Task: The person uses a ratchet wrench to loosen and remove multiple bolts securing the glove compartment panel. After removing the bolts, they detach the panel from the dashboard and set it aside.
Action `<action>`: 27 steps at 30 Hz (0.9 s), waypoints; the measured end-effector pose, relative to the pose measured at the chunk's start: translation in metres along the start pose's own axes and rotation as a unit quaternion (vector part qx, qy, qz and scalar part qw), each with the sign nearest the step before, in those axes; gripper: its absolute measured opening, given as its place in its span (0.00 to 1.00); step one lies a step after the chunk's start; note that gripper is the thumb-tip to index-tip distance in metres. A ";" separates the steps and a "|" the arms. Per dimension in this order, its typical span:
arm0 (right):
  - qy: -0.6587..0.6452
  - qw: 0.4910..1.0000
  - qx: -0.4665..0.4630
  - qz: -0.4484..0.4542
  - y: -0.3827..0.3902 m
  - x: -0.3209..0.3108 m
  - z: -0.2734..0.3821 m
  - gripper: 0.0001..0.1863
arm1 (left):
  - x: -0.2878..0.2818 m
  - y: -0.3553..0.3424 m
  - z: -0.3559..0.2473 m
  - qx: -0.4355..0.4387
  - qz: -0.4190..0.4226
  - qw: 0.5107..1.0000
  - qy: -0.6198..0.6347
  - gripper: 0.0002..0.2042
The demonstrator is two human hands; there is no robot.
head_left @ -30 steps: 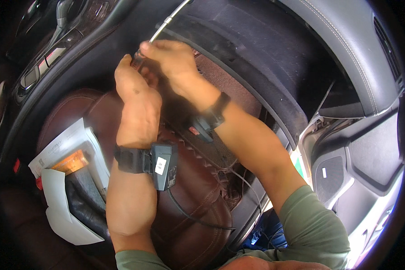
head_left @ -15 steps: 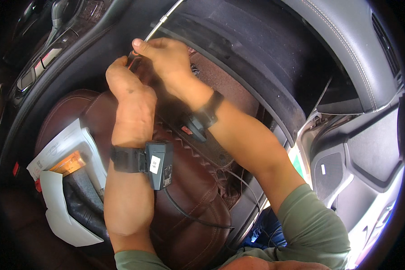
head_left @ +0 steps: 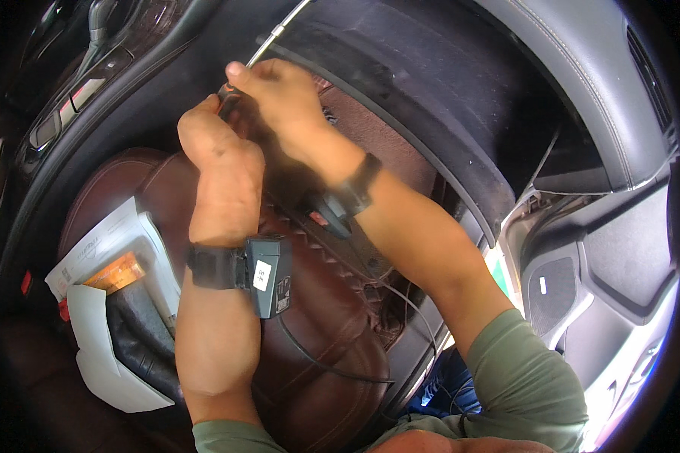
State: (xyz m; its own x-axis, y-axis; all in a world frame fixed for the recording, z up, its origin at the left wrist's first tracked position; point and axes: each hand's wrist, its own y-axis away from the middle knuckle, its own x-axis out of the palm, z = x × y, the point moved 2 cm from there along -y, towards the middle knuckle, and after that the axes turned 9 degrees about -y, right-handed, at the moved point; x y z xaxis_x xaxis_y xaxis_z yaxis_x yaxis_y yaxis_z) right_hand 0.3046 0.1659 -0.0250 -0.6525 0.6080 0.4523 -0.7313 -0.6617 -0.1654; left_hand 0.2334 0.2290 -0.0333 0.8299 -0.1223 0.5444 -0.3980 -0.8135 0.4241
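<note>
A long-shafted screwdriver (head_left: 267,44) slants up and away, its silver shaft running out of the top edge. Its orange and black handle (head_left: 224,91) shows only in part between my hands. My left hand (head_left: 210,137) is closed round the rear of that handle, most of its fingers turned out of sight. Just beyond it, my right hand (head_left: 285,92) is closed where handle and shaft meet, thumb laid along the top. The tip of the screwdriver lies outside the picture, beside the dark open cavity (head_left: 400,72) under the dashboard.
Below my arms is a brown leather seat (head_left: 310,302). White papers (head_left: 102,241), an orange packet (head_left: 117,273) and a black pouch (head_left: 140,321) lie on it at left. The centre console (head_left: 75,98) borders the far left, the open door (head_left: 619,249) the right. A cable (head_left: 332,368) trails from my left wrist device (head_left: 268,275).
Both hands keep their hold on the screwdriver. My right hand and wrist have shifted very slightly to the right; the shaft's slant is nearly the same.
</note>
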 end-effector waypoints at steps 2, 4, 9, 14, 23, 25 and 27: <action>-0.049 0.997 0.010 0.052 0.002 -0.002 0.001 0.15 | -0.001 0.003 -0.001 0.003 -0.013 1.000 -0.022 0.11; -0.096 0.990 0.019 0.102 0.004 -0.007 0.004 0.13 | -0.001 0.016 -0.003 -0.002 0.004 0.998 -0.069 0.10; 0.051 0.999 -0.017 0.004 -0.004 0.004 0.004 0.13 | 0.001 0.007 -0.004 -0.002 0.029 0.999 -0.014 0.11; 0.008 0.999 -0.028 0.017 -0.005 0.009 0.009 0.13 | -0.005 -0.008 -0.007 0.061 0.023 0.997 -0.039 0.12; 0.104 0.989 -0.106 0.004 -0.017 0.009 0.015 0.10 | -0.006 -0.005 -0.004 0.060 0.004 0.996 -0.068 0.10; 0.138 0.987 -0.081 -0.023 -0.015 0.007 0.016 0.10 | -0.009 -0.008 -0.004 0.059 0.027 0.996 -0.061 0.10; 0.172 0.981 -0.082 -0.045 -0.013 0.006 0.018 0.12 | -0.010 -0.009 -0.006 0.064 0.023 0.995 -0.072 0.10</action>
State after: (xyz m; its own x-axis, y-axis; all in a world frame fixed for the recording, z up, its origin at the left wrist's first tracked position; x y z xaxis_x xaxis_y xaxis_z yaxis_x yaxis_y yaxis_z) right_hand 0.3137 0.1706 -0.0042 -0.5915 0.7914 0.1542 -0.7928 -0.5361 -0.2899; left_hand 0.2260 0.2406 -0.0386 0.8632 -0.2331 0.4478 -0.3911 -0.8696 0.3014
